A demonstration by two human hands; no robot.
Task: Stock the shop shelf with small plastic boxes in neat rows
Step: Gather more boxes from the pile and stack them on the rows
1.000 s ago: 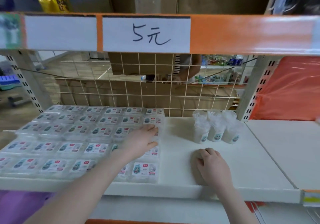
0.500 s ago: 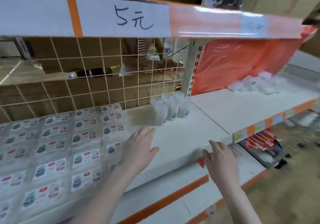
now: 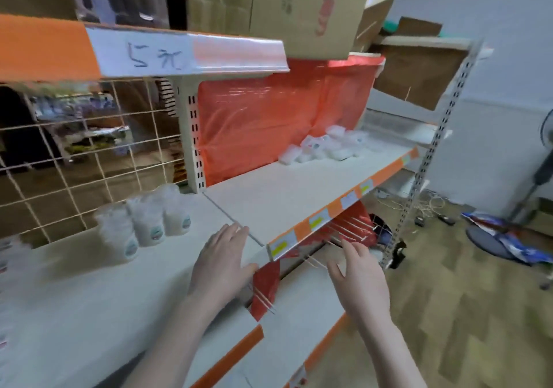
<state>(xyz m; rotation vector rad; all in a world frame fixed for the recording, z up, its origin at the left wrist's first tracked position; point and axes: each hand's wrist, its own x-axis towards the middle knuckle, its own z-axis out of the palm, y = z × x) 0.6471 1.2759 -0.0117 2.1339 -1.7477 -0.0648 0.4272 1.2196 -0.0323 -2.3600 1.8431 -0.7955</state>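
Left hand (image 3: 223,263) lies flat, fingers straight, on the shelf (image 3: 299,190) edge; right hand (image 3: 363,280) hovers with an empty, relaxed grip. Boxes (image 3: 324,148) lie heaped at two o'clock.

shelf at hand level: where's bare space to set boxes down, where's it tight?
Bare: the right shelf board, from the upright post to the loose pile of small boxes at the back. Also bare in front of the three cups, around the left hand. Crowded: the pile's back corner. The right hand hovers off the edge.
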